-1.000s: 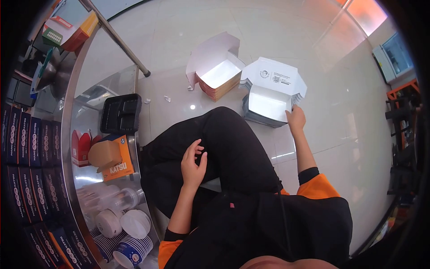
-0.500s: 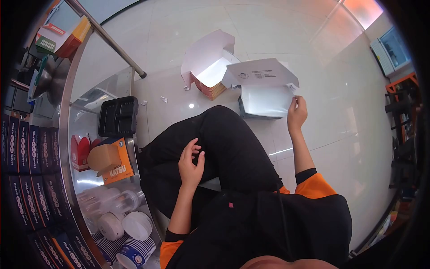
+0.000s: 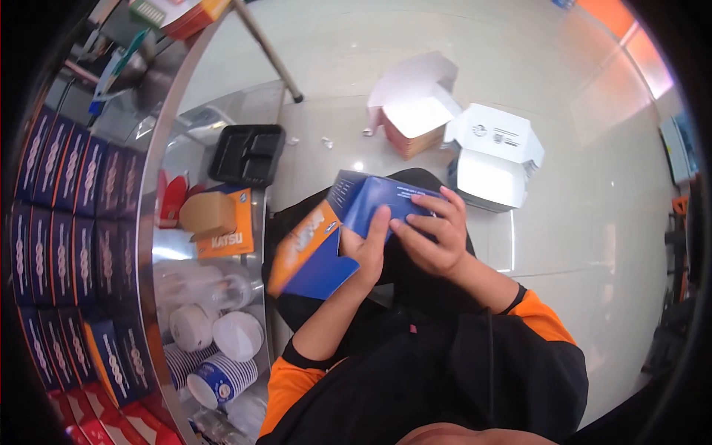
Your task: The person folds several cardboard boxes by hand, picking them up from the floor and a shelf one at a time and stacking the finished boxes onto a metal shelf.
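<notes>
A blue-and-orange cardboard food box [image 3: 315, 245], partly unfolded, is held above my lap. My left hand [image 3: 365, 259] grips its lower blue side, thumb on the outer face and the other fingers partly hidden behind a flap. Along the right end, my right hand [image 3: 437, 233] presses its fingers against the blue panel with the small white print. Beyond the knees, a stack of opened boxes with white insides [image 3: 489, 178] lies on the floor. Left of it is another stack with pinkish sides [image 3: 411, 122].
A metal shelf to my left bears a black compartment tray [image 3: 248, 154], an orange KATSU box [image 3: 226, 233], clear plastic cups [image 3: 204, 285] and blue-and-white paper cups [image 3: 222, 382]. Dark blue boxes [image 3: 67, 252] stand packed at far left. Paper scraps [image 3: 327, 142] lie on the tiled floor.
My right hand has come from the right-hand stack to my lap, and both hands now hold a blue-and-orange box. My left hand was empty before. The view has swung left.
</notes>
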`<state>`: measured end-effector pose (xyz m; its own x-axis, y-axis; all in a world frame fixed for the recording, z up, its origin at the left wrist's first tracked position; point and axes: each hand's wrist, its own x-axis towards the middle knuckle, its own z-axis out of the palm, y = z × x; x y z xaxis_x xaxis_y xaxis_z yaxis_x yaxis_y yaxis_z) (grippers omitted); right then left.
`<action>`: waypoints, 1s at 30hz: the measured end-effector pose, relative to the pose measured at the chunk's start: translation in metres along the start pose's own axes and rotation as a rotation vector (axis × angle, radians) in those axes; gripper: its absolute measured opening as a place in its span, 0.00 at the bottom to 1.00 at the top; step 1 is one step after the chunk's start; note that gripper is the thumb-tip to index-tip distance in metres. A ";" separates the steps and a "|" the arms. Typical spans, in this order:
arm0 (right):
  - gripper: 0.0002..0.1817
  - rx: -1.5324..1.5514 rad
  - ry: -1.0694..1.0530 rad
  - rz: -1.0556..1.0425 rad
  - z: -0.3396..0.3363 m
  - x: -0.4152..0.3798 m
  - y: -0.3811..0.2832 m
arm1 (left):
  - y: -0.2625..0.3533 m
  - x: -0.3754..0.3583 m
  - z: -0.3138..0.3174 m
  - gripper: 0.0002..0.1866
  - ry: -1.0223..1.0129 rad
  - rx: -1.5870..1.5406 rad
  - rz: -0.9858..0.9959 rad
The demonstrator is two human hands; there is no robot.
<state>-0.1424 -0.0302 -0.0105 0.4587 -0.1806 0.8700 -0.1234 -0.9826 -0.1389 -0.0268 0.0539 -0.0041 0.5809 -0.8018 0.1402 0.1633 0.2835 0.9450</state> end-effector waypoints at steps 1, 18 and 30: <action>0.15 0.063 0.004 0.071 0.007 0.005 -0.009 | 0.004 0.003 -0.007 0.16 0.060 0.005 -0.029; 0.39 0.434 -0.379 0.519 0.044 0.013 -0.023 | 0.022 0.035 -0.085 0.13 -0.114 0.147 -0.407; 0.41 0.120 -0.349 0.536 0.075 0.005 -0.057 | -0.013 -0.007 -0.082 0.16 0.275 0.758 -0.054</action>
<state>-0.0671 0.0220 -0.0334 0.6221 -0.6310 0.4634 -0.3249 -0.7466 -0.5805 0.0322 0.0987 -0.0419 0.7791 -0.6182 0.1041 -0.3312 -0.2650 0.9056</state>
